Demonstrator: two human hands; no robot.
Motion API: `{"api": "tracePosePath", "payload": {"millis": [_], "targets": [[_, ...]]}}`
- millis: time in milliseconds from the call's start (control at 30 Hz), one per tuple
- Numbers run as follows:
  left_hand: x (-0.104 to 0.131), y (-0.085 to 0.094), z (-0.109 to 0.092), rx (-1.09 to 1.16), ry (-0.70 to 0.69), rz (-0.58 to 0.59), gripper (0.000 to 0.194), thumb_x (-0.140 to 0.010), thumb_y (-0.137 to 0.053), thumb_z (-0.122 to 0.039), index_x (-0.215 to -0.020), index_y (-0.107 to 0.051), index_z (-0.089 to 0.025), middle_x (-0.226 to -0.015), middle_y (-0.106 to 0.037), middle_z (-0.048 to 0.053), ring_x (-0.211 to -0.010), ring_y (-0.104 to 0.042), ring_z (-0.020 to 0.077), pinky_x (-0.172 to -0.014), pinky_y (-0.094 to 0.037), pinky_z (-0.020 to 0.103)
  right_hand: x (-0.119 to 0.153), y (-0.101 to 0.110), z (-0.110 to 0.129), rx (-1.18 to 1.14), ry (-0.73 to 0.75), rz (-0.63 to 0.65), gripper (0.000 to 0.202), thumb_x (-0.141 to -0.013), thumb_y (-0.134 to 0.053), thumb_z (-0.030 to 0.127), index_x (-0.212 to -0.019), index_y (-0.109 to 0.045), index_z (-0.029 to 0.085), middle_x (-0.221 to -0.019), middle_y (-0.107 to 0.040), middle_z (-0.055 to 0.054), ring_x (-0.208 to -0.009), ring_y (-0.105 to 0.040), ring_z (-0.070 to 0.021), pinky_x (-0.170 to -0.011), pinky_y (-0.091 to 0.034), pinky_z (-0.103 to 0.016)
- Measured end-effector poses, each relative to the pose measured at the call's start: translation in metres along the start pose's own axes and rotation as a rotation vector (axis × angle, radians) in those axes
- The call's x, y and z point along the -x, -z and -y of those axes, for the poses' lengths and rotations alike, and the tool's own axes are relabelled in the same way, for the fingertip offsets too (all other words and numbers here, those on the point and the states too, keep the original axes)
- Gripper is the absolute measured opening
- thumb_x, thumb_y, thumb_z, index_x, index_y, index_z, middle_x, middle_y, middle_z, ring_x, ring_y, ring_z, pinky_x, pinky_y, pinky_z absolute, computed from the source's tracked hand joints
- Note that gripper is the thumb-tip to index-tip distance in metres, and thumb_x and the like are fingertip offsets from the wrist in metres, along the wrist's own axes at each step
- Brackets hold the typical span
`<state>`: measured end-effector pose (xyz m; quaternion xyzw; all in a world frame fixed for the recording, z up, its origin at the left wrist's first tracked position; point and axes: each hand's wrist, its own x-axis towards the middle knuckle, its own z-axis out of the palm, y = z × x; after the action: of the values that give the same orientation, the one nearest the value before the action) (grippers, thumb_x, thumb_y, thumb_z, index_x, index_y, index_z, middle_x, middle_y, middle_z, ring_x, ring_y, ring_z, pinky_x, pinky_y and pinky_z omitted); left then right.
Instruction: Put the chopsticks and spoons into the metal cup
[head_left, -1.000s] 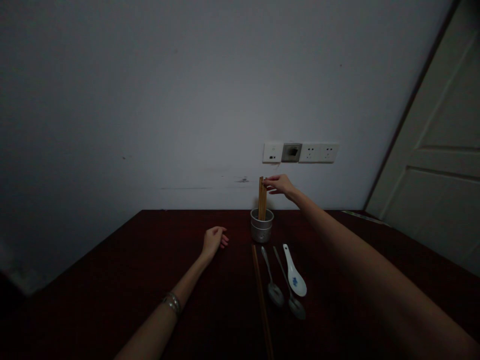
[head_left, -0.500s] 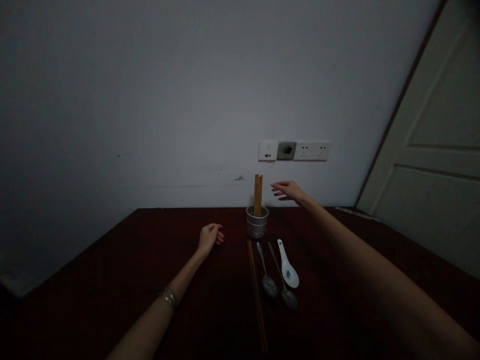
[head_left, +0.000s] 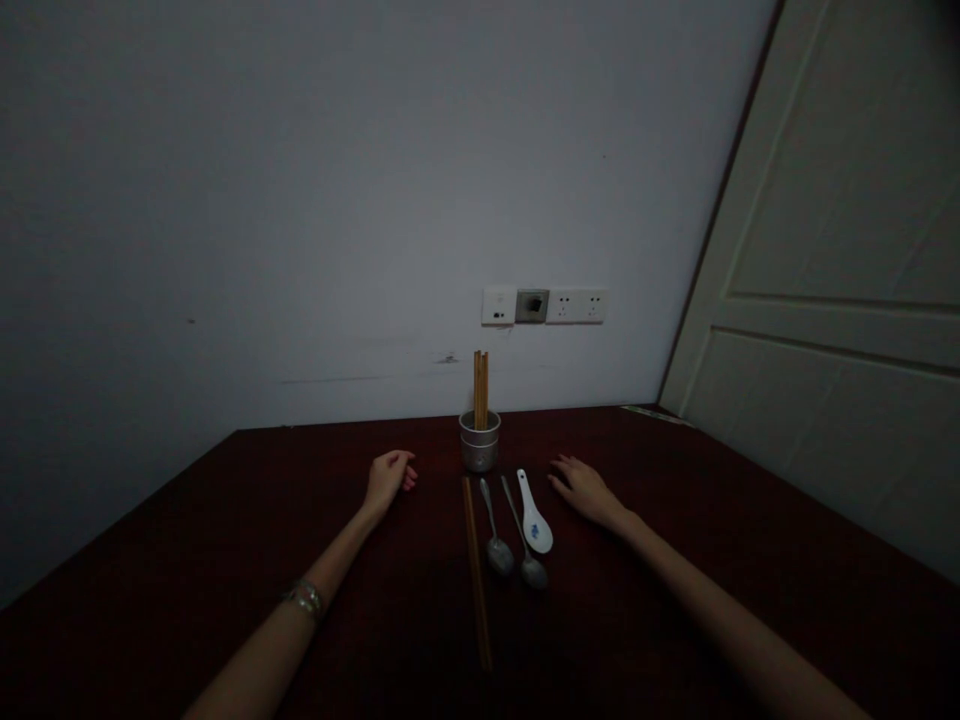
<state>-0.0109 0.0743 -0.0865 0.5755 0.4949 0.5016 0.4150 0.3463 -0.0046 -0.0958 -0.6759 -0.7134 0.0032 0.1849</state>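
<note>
Several chopsticks [head_left: 481,385] stand upright in a metal cup [head_left: 480,449] at the middle of the dark red table. In front of the cup lie a pair of wooden chopsticks [head_left: 477,580], a metal spoon [head_left: 499,556], a long-handled metal spoon [head_left: 534,572] and a white spoon with a blue mark [head_left: 536,530]. My left hand [head_left: 390,478] rests on the table left of the cup, loosely curled and holding nothing, its fingers a little apart. To the right of the white spoon, my right hand [head_left: 587,488] lies palm down, fingers spread, with nothing in it.
Behind the table [head_left: 337,560] rises a pale wall [head_left: 337,230] with sockets and switches [head_left: 575,306]. A panelled door [head_left: 840,230] stands on the right. A flat strip [head_left: 656,415] lies near the back right edge.
My right hand has come down from beside the upright chopsticks onto the table. The view has shifted, so the objects appear further left. My left hand keeps its loose curl.
</note>
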Motion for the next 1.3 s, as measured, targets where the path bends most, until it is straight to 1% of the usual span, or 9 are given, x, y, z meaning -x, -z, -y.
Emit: {"api": "tracePosePath", "payload": {"millis": [67,333,400,500,633,733,833,1033,1300], "targets": [[0.000,0.000,0.001,-0.008,-0.003,0.007,0.025,-0.073,-0.042,-0.030,-0.083,-0.055,-0.011,-0.049,-0.055,-0.001,-0.040,-0.052,0.0104,-0.038,-0.040,0.020,0.008,-0.003,0.006,0.038,-0.034,-0.040,0.046,-0.085,-0.035,0.037,-0.121,-0.051,0.013,-0.131,-0.043,-0.014,-0.124,-0.034,-0.0268,-0.099,-0.026,-0.042],[0.005,-0.001,-0.002,-0.079,-0.045,0.010,0.028,-0.070,-0.045,-0.035,-0.082,-0.057,-0.012,-0.052,-0.056,-0.001,-0.043,-0.053,0.0113,-0.042,-0.041,0.020,0.012,-0.002,0.010,0.034,-0.053,-0.079,0.044,-0.085,-0.035,0.034,-0.119,-0.053,0.012,-0.129,-0.046,-0.013,-0.123,-0.035,-0.0243,-0.100,-0.025,-0.040],[0.006,-0.002,-0.003,-0.150,-0.056,-0.018,0.027,-0.070,-0.045,-0.034,-0.081,-0.058,-0.012,-0.054,-0.057,0.001,-0.046,-0.055,0.0123,-0.044,-0.041,0.021,0.013,-0.001,0.010,0.037,-0.045,-0.079,0.044,-0.085,-0.035,0.034,-0.118,-0.054,0.012,-0.129,-0.047,-0.014,-0.122,-0.037,-0.0239,-0.100,-0.026,-0.039],[0.008,-0.006,-0.011,-0.374,-0.066,-0.033,0.024,-0.070,-0.046,-0.030,-0.075,-0.061,-0.012,-0.062,-0.062,0.004,-0.057,-0.059,0.0147,-0.052,-0.043,0.022,0.013,0.000,0.011,0.046,-0.031,-0.087,0.044,-0.085,-0.036,0.034,-0.117,-0.055,0.012,-0.127,-0.048,-0.013,-0.122,-0.038,-0.0235,-0.099,-0.028,-0.037],[0.020,-0.018,-0.030,-0.705,-0.057,0.098,0.018,-0.069,-0.051,-0.025,-0.071,-0.065,-0.015,-0.076,-0.068,0.006,-0.075,-0.062,0.0170,-0.065,-0.042,0.022,0.013,-0.001,0.011,0.053,-0.020,-0.110,0.043,-0.085,-0.035,0.034,-0.116,-0.055,0.012,-0.126,-0.049,-0.014,-0.121,-0.039,-0.0240,-0.099,-0.028,-0.037],[0.035,-0.033,-0.045,-0.857,-0.034,0.221,0.021,-0.069,-0.053,-0.031,-0.073,-0.066,-0.016,-0.080,-0.068,0.007,-0.075,-0.062,0.0174,-0.062,-0.041,0.022,0.013,-0.002,0.010,0.052,-0.026,-0.103,0.043,-0.085,-0.036,0.034,-0.116,-0.055,0.013,-0.127,-0.048,-0.013,-0.121,-0.038,-0.0245,-0.099,-0.028,-0.038],[0.051,-0.049,-0.055,-0.972,-0.026,0.280,0.028,-0.069,-0.052,-0.042,-0.072,-0.065,-0.017,-0.081,-0.068,0.008,-0.074,-0.062,0.0187,-0.061,-0.041,0.023,0.013,-0.003,0.010,0.048,-0.031,-0.103,0.042,-0.084,-0.036,0.033,-0.116,-0.055,0.013,-0.127,-0.048,-0.013,-0.121,-0.038,-0.0248,-0.099,-0.028,-0.038],[0.065,-0.070,-0.065,-1.118,-0.021,0.250,0.043,-0.067,-0.049,-0.055,-0.076,-0.065,-0.016,-0.088,-0.066,0.015,-0.085,-0.062,0.0291,-0.067,-0.045,0.033,0.013,-0.001,0.011,0.047,-0.023,-0.101,0.042,-0.084,-0.036,0.033,-0.115,-0.056,0.013,-0.126,-0.049,-0.014,-0.120,-0.040,-0.0241,-0.098,-0.029,-0.038],[0.067,-0.080,-0.069,-1.169,-0.022,0.258,0.042,-0.067,-0.050,-0.049,-0.085,-0.065,-0.014,-0.094,-0.065,0.019,-0.089,-0.060,0.0337,-0.071,-0.046,0.040,0.014,0.001,0.013,0.055,-0.008,-0.126,0.042,-0.084,-0.036,0.032,-0.113,-0.057,0.011,-0.124,-0.051,-0.014,-0.118,-0.042,-0.0245,-0.097,-0.031,-0.037]]}}
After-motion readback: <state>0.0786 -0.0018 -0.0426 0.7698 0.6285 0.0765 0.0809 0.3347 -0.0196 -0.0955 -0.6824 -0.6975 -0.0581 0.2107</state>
